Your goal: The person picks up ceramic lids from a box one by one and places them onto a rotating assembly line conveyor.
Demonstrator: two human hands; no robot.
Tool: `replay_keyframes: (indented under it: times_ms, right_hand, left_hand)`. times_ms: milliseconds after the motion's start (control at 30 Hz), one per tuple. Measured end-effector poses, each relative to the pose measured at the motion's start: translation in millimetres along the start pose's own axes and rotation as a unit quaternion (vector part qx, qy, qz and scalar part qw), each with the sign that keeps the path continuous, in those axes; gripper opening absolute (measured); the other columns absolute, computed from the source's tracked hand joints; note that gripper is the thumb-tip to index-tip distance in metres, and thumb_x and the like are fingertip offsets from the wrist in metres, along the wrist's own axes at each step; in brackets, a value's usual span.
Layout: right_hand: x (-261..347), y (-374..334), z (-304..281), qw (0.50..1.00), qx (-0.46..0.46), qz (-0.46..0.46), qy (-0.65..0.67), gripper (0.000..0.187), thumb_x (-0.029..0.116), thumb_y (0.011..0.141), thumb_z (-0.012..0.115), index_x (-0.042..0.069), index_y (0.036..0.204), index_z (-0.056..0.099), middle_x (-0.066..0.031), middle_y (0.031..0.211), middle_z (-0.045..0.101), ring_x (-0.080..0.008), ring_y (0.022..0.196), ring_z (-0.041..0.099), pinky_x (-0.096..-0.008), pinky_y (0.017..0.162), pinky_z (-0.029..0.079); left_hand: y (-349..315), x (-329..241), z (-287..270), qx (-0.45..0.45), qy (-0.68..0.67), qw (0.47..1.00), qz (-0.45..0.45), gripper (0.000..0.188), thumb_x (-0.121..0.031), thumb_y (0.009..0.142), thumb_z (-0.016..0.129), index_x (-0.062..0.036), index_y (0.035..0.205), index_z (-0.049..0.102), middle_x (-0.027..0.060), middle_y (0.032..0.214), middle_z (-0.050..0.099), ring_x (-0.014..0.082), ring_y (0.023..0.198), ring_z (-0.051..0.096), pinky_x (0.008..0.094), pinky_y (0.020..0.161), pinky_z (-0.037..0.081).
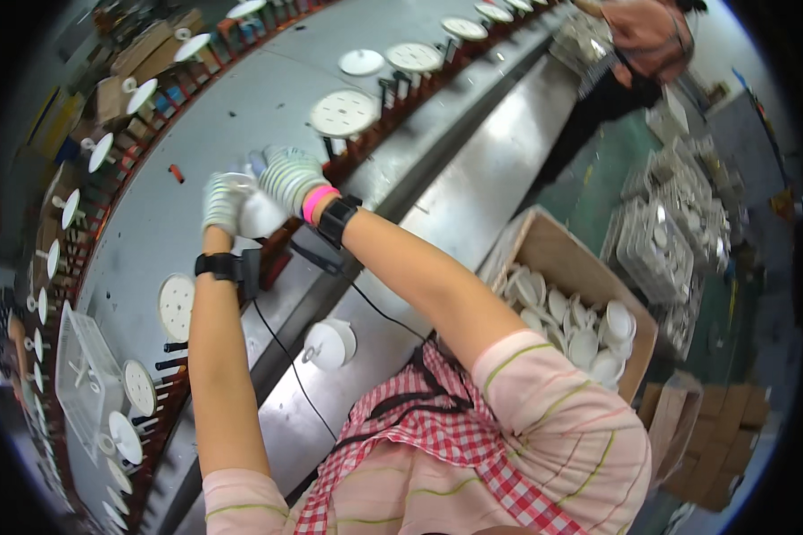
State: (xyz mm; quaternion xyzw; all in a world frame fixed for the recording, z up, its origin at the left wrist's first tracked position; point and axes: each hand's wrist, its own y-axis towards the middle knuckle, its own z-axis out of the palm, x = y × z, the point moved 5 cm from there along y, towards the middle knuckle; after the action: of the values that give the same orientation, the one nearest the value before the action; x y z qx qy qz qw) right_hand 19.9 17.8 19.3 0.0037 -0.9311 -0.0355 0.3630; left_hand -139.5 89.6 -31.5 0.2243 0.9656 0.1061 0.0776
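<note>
Both of my hands wear white-and-grey striped gloves and meet over the line in front of me. Between them is a white round plastic part (262, 216), tilted and partly covered by the gloves. My left hand (221, 203) is closed on its left edge. At the upper right edge, my right hand (292, 181) curls its fingers round the part; the fingertips are blurred. A perforated white disc (343, 112) stands on the line beyond my right hand, and another perforated disc (176, 306) is nearer, left of my left forearm.
A steel ledge (459, 201) runs along the line, with a white plastic piece (330, 344) lying on it. A cardboard box (638, 366) of white parts stands at my right. A clear bin (85, 374) is at left. One co-worker (647, 40) stands at the far right.
</note>
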Motion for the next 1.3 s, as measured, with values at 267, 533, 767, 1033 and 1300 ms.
replay_keyframes:
  times_ms: [267, 533, 767, 1033, 1300]
  right_hand:
    - [-148, -208, -67, 0.959, -0.115, -0.185, 0.183, 0.025, 0.020, 0.088, 0.052, 0.005, 0.107, 0.059, -0.0113, 0.093, 0.064, -0.0226, 0.092, 0.060, -0.0319, 0.083, 0.046]
    - [-486, -348, -68, 0.922, -0.160, 0.331, -0.118, 0.028, 0.033, 0.085, 0.051, 0.012, 0.099, 0.064, -0.0193, 0.100, 0.058, -0.0375, 0.094, 0.054, -0.0443, 0.084, 0.043]
    - [-573, -368, -14, 0.871, 0.040, 0.357, -0.336, 0.038, 0.039, 0.079, 0.052, 0.014, 0.105, 0.065, -0.0125, 0.115, 0.057, -0.0321, 0.107, 0.053, -0.0434, 0.092, 0.040]
    - [-489, -361, -85, 0.916, -0.276, 0.268, -0.110, 0.023, 0.008, 0.073, 0.059, 0.004, 0.094, 0.065, -0.0208, 0.100, 0.055, -0.0367, 0.090, 0.055, -0.0405, 0.081, 0.045]
    - [-229, -380, -150, 0.868, -0.263, 0.081, 0.413, 0.024, 0.015, 0.084, 0.058, 0.004, 0.105, 0.059, -0.0032, 0.100, 0.058, -0.0127, 0.087, 0.053, -0.0261, 0.081, 0.043]
  left_hand:
    - [-90, 30, -83, -0.206, -0.244, 0.915, -0.248, 0.034, -0.005, 0.078, 0.054, -0.0023, 0.112, 0.055, 0.0119, 0.097, 0.062, 0.0197, 0.082, 0.059, 0.0300, 0.076, 0.047]
    - [-195, -95, -93, -0.240, -0.033, 0.960, -0.138, 0.054, -0.021, 0.087, 0.053, -0.0028, 0.134, 0.034, 0.0282, 0.140, 0.022, 0.0419, 0.128, 0.028, 0.0455, 0.103, 0.030]
    - [-277, -139, -43, -0.014, -0.263, 0.950, -0.171, 0.035, -0.006, 0.086, 0.050, 0.0002, 0.120, 0.047, 0.0206, 0.133, 0.039, 0.0317, 0.120, 0.042, 0.0369, 0.099, 0.036]
    - [-302, -152, -25, 0.009, -0.314, 0.933, -0.177, 0.018, -0.004, 0.083, 0.053, -0.0004, 0.100, 0.058, 0.0173, 0.102, 0.059, 0.0316, 0.098, 0.057, 0.0363, 0.086, 0.044]
    - [-262, -283, -10, 0.190, -0.641, 0.743, -0.021, 0.054, -0.021, 0.086, 0.057, -0.0012, 0.131, 0.037, 0.0151, 0.125, 0.049, 0.0212, 0.108, 0.052, 0.0312, 0.093, 0.040]
